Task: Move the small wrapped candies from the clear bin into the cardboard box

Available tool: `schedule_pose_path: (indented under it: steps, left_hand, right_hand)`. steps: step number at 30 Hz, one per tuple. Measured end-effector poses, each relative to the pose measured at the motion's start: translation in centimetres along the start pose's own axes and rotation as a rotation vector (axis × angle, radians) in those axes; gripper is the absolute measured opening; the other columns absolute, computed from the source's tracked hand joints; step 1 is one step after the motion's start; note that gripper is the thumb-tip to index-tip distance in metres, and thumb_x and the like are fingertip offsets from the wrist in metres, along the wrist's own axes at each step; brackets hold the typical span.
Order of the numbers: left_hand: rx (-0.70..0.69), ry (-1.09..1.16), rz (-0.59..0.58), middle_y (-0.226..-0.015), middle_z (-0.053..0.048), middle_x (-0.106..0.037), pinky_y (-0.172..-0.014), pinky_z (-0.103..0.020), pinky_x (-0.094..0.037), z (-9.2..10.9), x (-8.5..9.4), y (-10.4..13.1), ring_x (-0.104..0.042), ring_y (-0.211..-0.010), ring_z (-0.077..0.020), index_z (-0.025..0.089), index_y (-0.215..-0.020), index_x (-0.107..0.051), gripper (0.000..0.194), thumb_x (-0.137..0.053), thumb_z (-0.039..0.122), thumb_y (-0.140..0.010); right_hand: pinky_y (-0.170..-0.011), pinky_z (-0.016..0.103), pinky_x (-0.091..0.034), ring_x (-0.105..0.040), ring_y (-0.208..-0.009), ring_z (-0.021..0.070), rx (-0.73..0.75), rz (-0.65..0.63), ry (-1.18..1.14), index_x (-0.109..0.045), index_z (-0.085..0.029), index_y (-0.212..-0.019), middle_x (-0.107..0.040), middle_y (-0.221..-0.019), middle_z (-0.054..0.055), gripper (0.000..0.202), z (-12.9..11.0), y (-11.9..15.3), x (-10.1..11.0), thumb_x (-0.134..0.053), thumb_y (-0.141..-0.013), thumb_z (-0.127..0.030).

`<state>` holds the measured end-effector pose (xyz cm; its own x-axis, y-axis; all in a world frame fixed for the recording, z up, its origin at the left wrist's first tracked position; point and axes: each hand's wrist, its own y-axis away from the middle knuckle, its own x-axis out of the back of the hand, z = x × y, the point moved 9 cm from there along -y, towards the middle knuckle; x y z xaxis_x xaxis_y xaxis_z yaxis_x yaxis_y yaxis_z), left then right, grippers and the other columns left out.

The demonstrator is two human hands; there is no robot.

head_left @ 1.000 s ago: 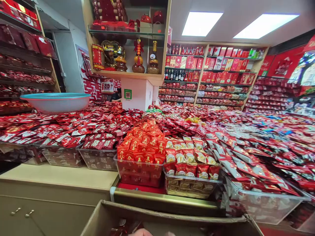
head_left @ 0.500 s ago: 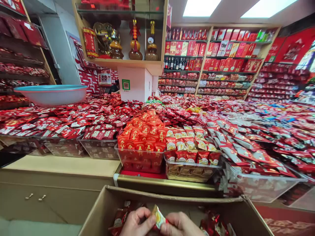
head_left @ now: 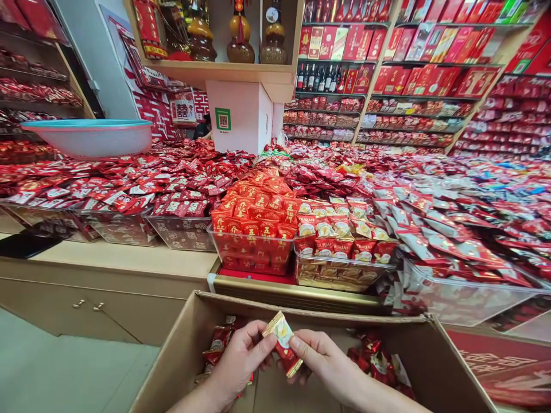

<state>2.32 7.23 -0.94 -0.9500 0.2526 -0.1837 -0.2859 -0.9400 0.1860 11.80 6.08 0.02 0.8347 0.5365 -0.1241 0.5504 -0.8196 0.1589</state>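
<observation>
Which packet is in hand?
The gold-ended red-and-white packet, pinched between the left hand and right hand; other packets lie in the cardboard box or heaped beyond it.

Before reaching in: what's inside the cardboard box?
Red packets lie left and right in the cardboard box; the left hand and right hand hide what's beneath; the near end is out of frame.
</observation>
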Motion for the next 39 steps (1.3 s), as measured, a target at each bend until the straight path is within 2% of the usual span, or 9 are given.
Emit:
schedule_pose_path:
  steps: [3, 5, 8, 11, 14, 19, 24, 34, 39]
  left_hand:
    - [0.016, -0.027, -0.025, -0.058, 0.004, -0.055, -0.044, -0.016, -0.034, -0.4, -0.1, -0.2, -0.047, -0.046, -0.0051, 0.014, -0.071, -0.058, 0.027, -0.062, 0.040, -0.069]
    - [0.160, 0.088, -0.073, -0.058, 0.003, -0.057, -0.040, -0.016, -0.033, -1.7, -0.6, -0.2, -0.049, -0.043, -0.0064, 0.016, -0.078, -0.057, 0.038, -0.054, 0.053, -0.071]
    - [0.422, 0.323, -0.229, -0.060, -0.003, -0.062, -0.040, -0.016, -0.034, -3.6, -2.4, 0.6, -0.055, -0.044, -0.0095, 0.016, -0.089, -0.055, 0.062, -0.033, 0.070, -0.069]
    - [0.407, 0.416, -0.270, -0.061, -0.003, -0.062, -0.047, -0.015, -0.038, -3.7, -3.0, 0.6, -0.056, -0.049, -0.0073, 0.014, -0.086, -0.056, 0.046, -0.054, 0.056, -0.068]
    - [0.254, 0.392, -0.190, -0.067, 0.001, -0.062, -0.051, -0.019, -0.043, -3.0, -2.3, 0.1, -0.054, -0.052, -0.0063, 0.017, -0.089, -0.054, 0.036, -0.073, 0.030, -0.061]
    - [0.048, 0.191, -0.126, -0.075, -0.001, -0.062, -0.059, -0.027, -0.048, -0.9, -1.7, 0.1, -0.056, -0.064, -0.0116, 0.018, -0.096, -0.050, 0.042, -0.072, 0.028, -0.062]
    - [0.049, 0.137, -0.163, -0.082, -0.003, -0.063, -0.065, -0.032, -0.048, -0.3, -2.3, 0.6, -0.059, -0.074, -0.0155, 0.018, -0.100, -0.046, 0.043, -0.070, 0.024, -0.065]
    - [0.070, 0.031, -0.212, -0.088, -0.004, -0.062, -0.062, -0.028, -0.044, 0.1, -2.9, 1.0, -0.057, -0.070, -0.0140, 0.020, -0.106, -0.043, 0.048, -0.068, 0.023, -0.066]
    - [0.083, 0.033, -0.283, -0.073, 0.001, -0.060, -0.055, -0.022, -0.035, -2.6, -2.2, 0.3, -0.052, -0.064, -0.0110, 0.021, -0.097, -0.050, 0.045, -0.071, 0.033, -0.060]
  right_hand:
    - [-0.047, 0.019, -0.038, -0.054, -0.052, 0.0092, -0.038, 0.004, 0.002, -0.051, -0.011, -0.085, -0.056, -0.067, 0.003, 0.039, 0.6, 0.1, 0.0, -0.047, -0.076, -0.049]
    - [-0.048, 0.020, -0.040, -0.053, -0.052, 0.0100, -0.006, 0.039, 0.115, -0.050, -0.013, -0.088, -0.057, -0.066, 0.002, 0.035, 0.3, 0.1, 0.6, -0.047, -0.077, -0.046]
    - [-0.059, 0.026, -0.043, -0.055, -0.065, 0.0147, 0.224, 0.079, 0.601, -0.055, -0.015, -0.086, -0.060, -0.075, 0.006, 0.021, -2.1, 0.3, 1.2, -0.045, -0.078, -0.032]
    - [-0.070, 0.027, -0.044, -0.055, -0.080, 0.0168, 0.426, 0.007, 0.855, -0.058, -0.018, -0.091, -0.060, -0.089, 0.008, 0.022, -3.8, 0.8, 0.1, -0.045, -0.074, -0.017]
    - [-0.074, 0.024, -0.043, -0.054, -0.087, 0.0154, 0.473, 0.008, 0.663, -0.058, -0.018, -0.089, -0.057, -0.096, 0.008, 0.023, -4.9, 1.2, 0.0, -0.047, -0.070, -0.013]
    - [-0.061, 0.025, -0.042, -0.050, -0.068, 0.0123, 0.163, 0.256, 0.301, -0.049, -0.016, -0.102, -0.057, -0.092, 0.007, 0.036, -2.9, 1.0, 2.5, -0.057, -0.071, -0.034]
    - [-0.051, 0.021, -0.034, -0.042, -0.053, 0.0080, 0.019, 0.174, 0.061, -0.052, -0.012, -0.071, -0.052, -0.059, 0.000, 0.031, -0.8, 0.5, 2.3, -0.059, -0.069, -0.042]
    - [-0.046, 0.020, -0.034, -0.045, -0.047, 0.0071, 0.026, 0.189, 0.073, -0.049, -0.014, -0.069, -0.051, -0.058, -0.002, 0.033, -0.9, 0.5, 2.5, -0.054, -0.071, -0.046]
    - [-0.052, 0.021, -0.039, -0.048, -0.056, 0.0095, 0.183, 0.263, 0.265, -0.051, -0.015, -0.076, -0.051, -0.063, 0.000, 0.027, -4.3, 1.0, 3.4, -0.042, -0.081, -0.040]
